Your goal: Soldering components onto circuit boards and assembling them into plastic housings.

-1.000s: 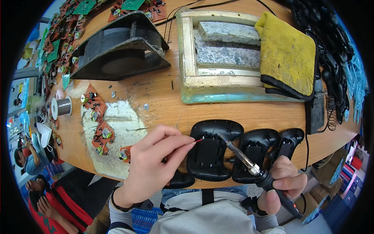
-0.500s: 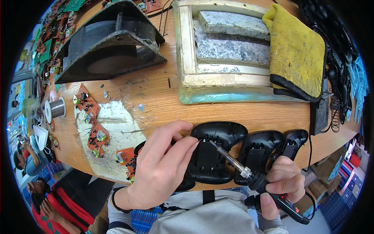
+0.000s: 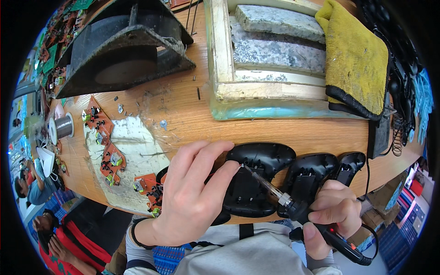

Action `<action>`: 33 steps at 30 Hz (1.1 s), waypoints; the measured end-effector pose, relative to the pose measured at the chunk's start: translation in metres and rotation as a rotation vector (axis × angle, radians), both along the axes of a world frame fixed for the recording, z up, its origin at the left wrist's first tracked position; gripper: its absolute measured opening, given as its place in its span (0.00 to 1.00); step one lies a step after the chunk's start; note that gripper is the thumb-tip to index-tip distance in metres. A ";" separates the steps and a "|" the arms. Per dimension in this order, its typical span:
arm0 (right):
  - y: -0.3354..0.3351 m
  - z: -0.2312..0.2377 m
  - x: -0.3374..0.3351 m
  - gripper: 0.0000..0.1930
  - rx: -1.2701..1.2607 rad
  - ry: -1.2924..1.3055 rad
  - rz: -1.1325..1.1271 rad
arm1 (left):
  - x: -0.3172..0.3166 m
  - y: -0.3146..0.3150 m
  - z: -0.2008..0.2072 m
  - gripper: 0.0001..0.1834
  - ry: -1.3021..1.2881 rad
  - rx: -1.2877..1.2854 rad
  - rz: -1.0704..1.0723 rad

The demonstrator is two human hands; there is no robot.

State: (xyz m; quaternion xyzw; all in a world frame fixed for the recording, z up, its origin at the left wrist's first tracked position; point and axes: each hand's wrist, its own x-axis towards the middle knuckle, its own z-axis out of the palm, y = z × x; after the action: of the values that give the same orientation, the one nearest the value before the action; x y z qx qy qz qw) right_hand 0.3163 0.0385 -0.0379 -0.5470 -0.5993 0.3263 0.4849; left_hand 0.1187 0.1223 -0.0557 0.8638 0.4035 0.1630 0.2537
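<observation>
My left hand [image 3: 192, 195] is closed in a pinch over the upper left of a black game controller shell [image 3: 250, 206]. A thin wire, mostly hidden by the fingers, seems to be between thumb and forefinger. In my right hand [image 3: 337, 215] is a soldering iron [image 3: 299, 211] with a clear barrel and a lit red lamp. Its tip meets the small metal contacts at the top of the shell's battery bay, right beside my left fingertips. Two similar shells, one [image 3: 300, 185] next to it and another [image 3: 343, 170] farther right, lie in a row.
Orange circuit boards [image 3: 112, 160] lie on a whitish sheet [image 3: 133, 137] at left, near a solder spool [image 3: 62, 127]. Behind stand a black angular stand [image 3: 119, 59] and a wooden-framed tray [image 3: 270, 94] of stone slabs, with a yellow cloth [image 3: 357, 59] over it. Another person [image 3: 78, 243] sits lower left.
The soldering iron's tip has come closer to my left fingertips, closing the small gap between them. The whole view has shifted slightly. Both hands keep their grips.
</observation>
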 end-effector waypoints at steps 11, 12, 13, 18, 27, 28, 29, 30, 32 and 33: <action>-0.004 0.006 -0.015 0.14 -0.132 -0.095 -0.179 | -0.004 0.002 -0.004 0.14 0.014 0.043 -0.064; -0.004 0.005 -0.015 0.14 -0.126 -0.107 -0.182 | -0.004 0.002 -0.004 0.14 0.016 0.042 -0.062; -0.004 0.005 -0.015 0.14 -0.120 -0.118 -0.185 | -0.004 0.002 -0.004 0.14 0.016 0.039 -0.064; -0.006 0.012 -0.017 0.14 -0.167 -0.203 -0.236 | -0.003 0.003 -0.003 0.14 0.006 0.039 -0.073; 0.005 0.028 -0.021 0.15 -0.266 -0.299 -0.224 | -0.002 0.003 -0.004 0.14 0.011 0.083 -0.085; 0.007 0.033 -0.022 0.15 -0.320 -0.327 -0.234 | -0.001 0.004 -0.004 0.14 0.011 0.088 -0.091; 0.009 0.035 -0.022 0.15 -0.320 -0.326 -0.234 | -0.001 0.004 -0.004 0.14 0.015 0.093 -0.094; 0.012 0.036 -0.022 0.16 -0.328 -0.314 -0.224 | -0.002 0.004 -0.005 0.14 0.015 0.093 -0.094; 0.015 0.037 -0.023 0.16 -0.337 -0.304 -0.215 | -0.002 0.003 -0.006 0.14 0.014 0.099 -0.092; 0.015 0.037 -0.024 0.16 -0.338 -0.314 -0.224 | -0.001 0.002 -0.006 0.14 0.012 0.097 -0.092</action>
State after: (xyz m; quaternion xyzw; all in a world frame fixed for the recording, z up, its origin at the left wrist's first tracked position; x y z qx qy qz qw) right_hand 0.2922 0.0539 -0.0012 -0.7271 -0.5398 0.2774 0.3209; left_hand 0.1175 0.1245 -0.0614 0.8938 0.3566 0.1653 0.2161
